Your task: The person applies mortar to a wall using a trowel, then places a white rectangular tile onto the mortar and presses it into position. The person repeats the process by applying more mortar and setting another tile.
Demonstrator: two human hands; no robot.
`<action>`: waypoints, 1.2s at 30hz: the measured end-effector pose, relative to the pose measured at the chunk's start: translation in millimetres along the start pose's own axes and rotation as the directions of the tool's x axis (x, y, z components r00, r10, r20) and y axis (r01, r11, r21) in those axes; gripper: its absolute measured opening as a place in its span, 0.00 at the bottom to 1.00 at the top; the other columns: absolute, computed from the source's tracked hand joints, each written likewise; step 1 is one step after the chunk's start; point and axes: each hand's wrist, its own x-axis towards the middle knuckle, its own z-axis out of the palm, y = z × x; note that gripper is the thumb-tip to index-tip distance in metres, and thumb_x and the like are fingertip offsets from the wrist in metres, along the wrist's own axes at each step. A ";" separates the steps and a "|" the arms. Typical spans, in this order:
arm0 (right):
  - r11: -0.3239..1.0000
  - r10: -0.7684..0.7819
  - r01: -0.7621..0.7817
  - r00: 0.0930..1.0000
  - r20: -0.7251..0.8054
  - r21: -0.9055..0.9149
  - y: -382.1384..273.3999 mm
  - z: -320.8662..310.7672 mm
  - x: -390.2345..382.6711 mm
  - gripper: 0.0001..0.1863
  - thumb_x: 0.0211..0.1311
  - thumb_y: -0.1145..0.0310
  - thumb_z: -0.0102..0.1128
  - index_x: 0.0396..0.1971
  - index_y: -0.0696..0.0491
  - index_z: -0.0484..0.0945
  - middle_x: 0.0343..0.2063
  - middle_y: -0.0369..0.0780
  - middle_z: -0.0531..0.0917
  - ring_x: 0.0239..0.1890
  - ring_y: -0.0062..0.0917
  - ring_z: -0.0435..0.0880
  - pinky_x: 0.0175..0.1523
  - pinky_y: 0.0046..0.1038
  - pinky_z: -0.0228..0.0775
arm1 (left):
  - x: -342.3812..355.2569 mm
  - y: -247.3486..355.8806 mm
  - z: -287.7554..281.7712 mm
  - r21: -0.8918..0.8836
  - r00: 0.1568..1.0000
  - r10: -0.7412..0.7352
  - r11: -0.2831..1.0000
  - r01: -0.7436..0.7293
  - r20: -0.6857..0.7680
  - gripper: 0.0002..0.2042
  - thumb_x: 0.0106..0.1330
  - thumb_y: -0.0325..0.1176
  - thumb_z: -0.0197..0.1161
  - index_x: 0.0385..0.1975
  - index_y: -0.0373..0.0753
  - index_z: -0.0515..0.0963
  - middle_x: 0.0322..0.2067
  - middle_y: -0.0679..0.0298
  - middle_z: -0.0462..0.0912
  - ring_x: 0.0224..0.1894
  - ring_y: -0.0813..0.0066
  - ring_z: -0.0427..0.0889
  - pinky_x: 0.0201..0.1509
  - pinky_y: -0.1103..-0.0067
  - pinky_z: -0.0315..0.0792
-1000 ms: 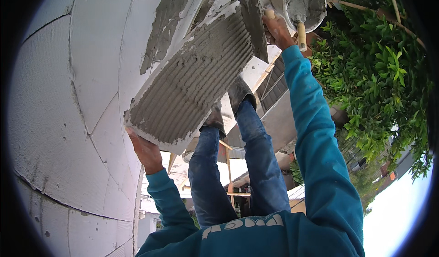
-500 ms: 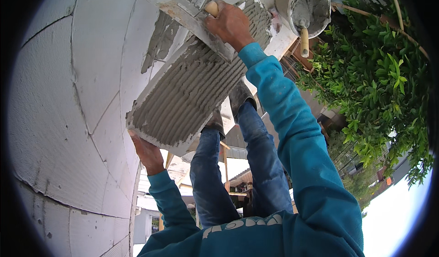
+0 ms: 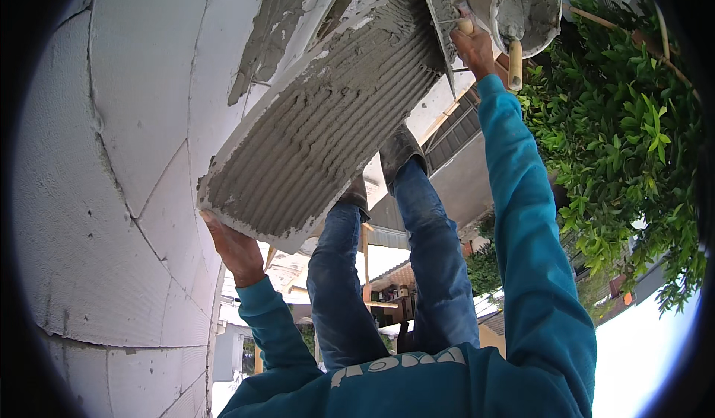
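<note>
A long pale block (image 3: 289,241) has its face spread with grey mortar (image 3: 320,120) combed into lengthwise ridges. My left hand (image 3: 237,253) grips its near left corner, the fingers partly hidden beneath the edge. At the block's far right end, my right hand (image 3: 477,49) is closed round the wooden handle of a trowel (image 3: 441,27). The trowel's long blade stands on edge across the end of the ridges, with mortar on its face. Beside my right hand is a white bucket (image 3: 484,2) of mortar, with a wooden-handled tool (image 3: 515,64) leaning out of it.
A wall of large white blocks (image 3: 141,83) rises close on the left. Mortar is smeared on a surface (image 3: 275,23) beyond the block. My legs and boots (image 3: 401,154) are below the block. Leafy green bushes (image 3: 618,150) fill the right side.
My right hand has drawn the trowel to the right along the block to its far end, turning the blade more upright. Ridges now show where the trowel was. My left hand keeps its hold.
</note>
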 end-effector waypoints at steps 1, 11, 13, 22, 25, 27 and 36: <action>0.993 -0.110 0.111 0.994 0.022 -0.037 1.5 3.7 -12.4 0.20 0.53 0.60 0.64 0.41 0.59 0.82 0.30 0.47 0.86 0.33 0.33 0.85 0.42 0.35 0.76 | 0.8 -2.0 0.1 -0.015 1.000 -0.003 1.000 0.003 0.014 0.32 0.75 0.56 0.47 0.70 0.42 0.57 0.68 0.57 0.62 0.70 0.61 0.62 0.72 0.63 0.60; 0.990 -0.111 0.130 0.957 0.268 -0.051 -135.6 49.0 -246.6 0.16 0.51 0.63 0.61 0.40 0.53 0.78 0.26 0.51 0.83 0.33 0.51 0.83 0.41 0.48 0.74 | -15.3 15.8 11.7 0.126 0.995 0.038 0.991 -0.050 0.096 0.35 0.74 0.59 0.48 0.72 0.40 0.54 0.69 0.55 0.61 0.70 0.61 0.61 0.73 0.64 0.57; 0.984 -0.161 0.178 0.947 0.279 -0.034 -145.7 58.5 -284.9 0.17 0.51 0.63 0.62 0.41 0.53 0.77 0.24 0.51 0.83 0.31 0.51 0.83 0.39 0.47 0.74 | -17.3 17.2 13.9 0.047 0.995 0.004 0.999 -0.008 0.099 0.35 0.74 0.58 0.48 0.72 0.40 0.55 0.69 0.56 0.61 0.70 0.61 0.61 0.73 0.64 0.56; 0.959 -0.272 0.208 0.861 0.430 0.191 -175.4 84.1 -372.0 0.13 0.49 0.69 0.64 0.36 0.55 0.78 0.23 0.49 0.83 0.27 0.44 0.84 0.33 0.40 0.75 | 25.0 -39.1 -86.8 -0.479 0.865 -0.047 0.817 0.321 0.500 0.33 0.74 0.60 0.47 0.68 0.41 0.62 0.64 0.60 0.70 0.65 0.66 0.68 0.69 0.68 0.61; 0.929 -0.248 0.075 0.853 0.459 0.361 -151.1 89.8 -374.6 0.12 0.51 0.72 0.63 0.38 0.55 0.79 0.24 0.42 0.84 0.24 0.32 0.84 0.31 0.33 0.74 | 45.1 -50.4 -88.2 -0.434 0.782 0.039 0.849 0.303 0.622 0.35 0.74 0.60 0.46 0.71 0.40 0.58 0.67 0.59 0.65 0.68 0.65 0.64 0.72 0.68 0.57; 0.899 -0.102 -0.141 0.854 0.511 0.416 -142.3 68.9 -356.4 0.11 0.52 0.74 0.60 0.37 0.57 0.79 0.24 0.39 0.84 0.23 0.24 0.81 0.30 0.28 0.73 | 32.9 -31.2 -46.9 -0.061 0.981 -0.088 0.993 0.100 0.170 0.36 0.73 0.60 0.47 0.72 0.40 0.55 0.69 0.58 0.62 0.71 0.64 0.61 0.73 0.68 0.55; 0.767 -0.198 0.195 0.978 -0.063 0.611 -74.5 -33.9 -236.3 0.16 0.71 0.64 0.55 0.52 0.58 0.76 0.48 0.37 0.81 0.48 0.22 0.79 0.50 0.27 0.74 | 80.3 -121.5 -89.2 -0.050 0.991 -0.109 0.992 0.113 0.078 0.39 0.72 0.64 0.46 0.72 0.40 0.55 0.68 0.58 0.63 0.69 0.65 0.63 0.73 0.67 0.58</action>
